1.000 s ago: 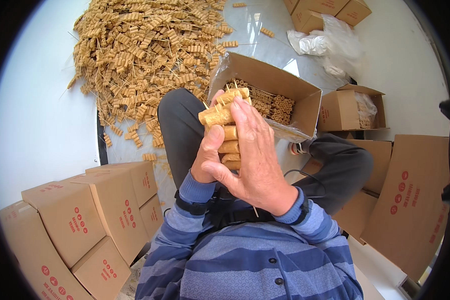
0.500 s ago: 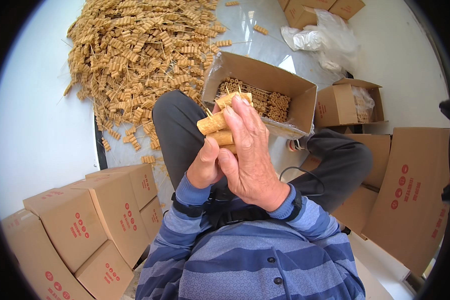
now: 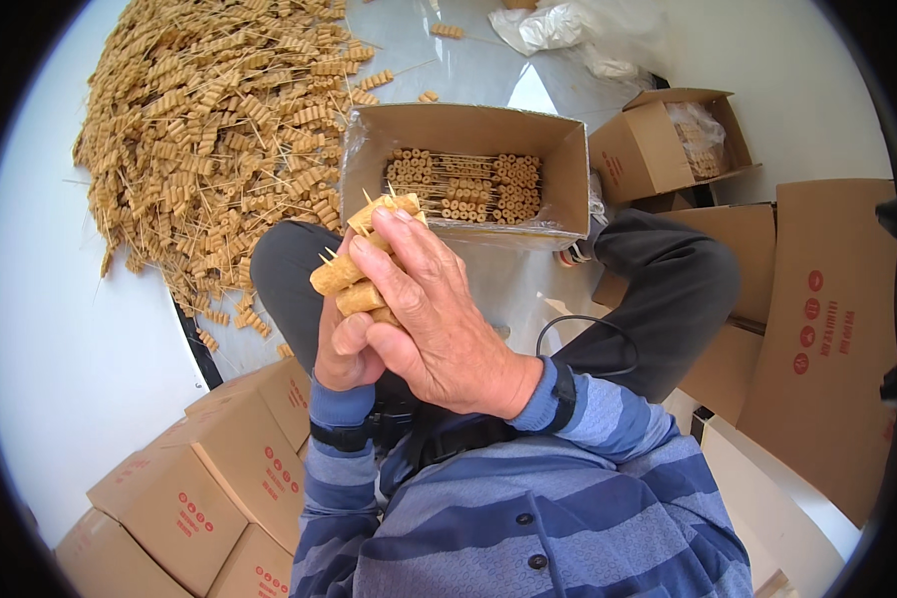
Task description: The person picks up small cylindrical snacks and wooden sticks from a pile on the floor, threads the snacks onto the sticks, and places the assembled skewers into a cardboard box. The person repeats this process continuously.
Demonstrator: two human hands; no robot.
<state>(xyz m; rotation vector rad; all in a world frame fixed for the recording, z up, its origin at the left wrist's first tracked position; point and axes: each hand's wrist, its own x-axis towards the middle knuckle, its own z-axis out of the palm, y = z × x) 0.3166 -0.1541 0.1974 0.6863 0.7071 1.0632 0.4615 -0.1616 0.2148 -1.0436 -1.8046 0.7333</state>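
Both hands have drawn lower and closer to the chest than a second ago, and the open carton that sat right behind the bundle now shows whole above it. The right hand (image 3: 439, 319) lies over the top of a bundle of skewered tan rolls (image 3: 354, 269), fingers curled down across it and gripping it. The left hand (image 3: 344, 349) sits underneath and mostly hidden; its thumb and knuckles show closed against the lower side of the bundle, so the bundle is clamped between the two palms. Thin stick tips poke out of the bundle's upper end, just below the near wall of the carton.

That open cardboard carton (image 3: 468, 125) stands on the pale floor between the person's knees, lined with clear film, and a neat layer of the same skewers (image 3: 463, 184) lies flat against its far right corner. Along the floor's far left edge spreads a big loose heap of skewers (image 3: 214, 130). A crumpled clear plastic bag (image 3: 558, 25) lies by the far edge. A smaller open box (image 3: 663, 145) stands right of the carton, near flattened cardboard sheets (image 3: 827, 329). Closed cartons with red marks (image 3: 194, 488) are stacked at the near left corner. Striped blue sleeves (image 3: 568, 399) cover both forearms.
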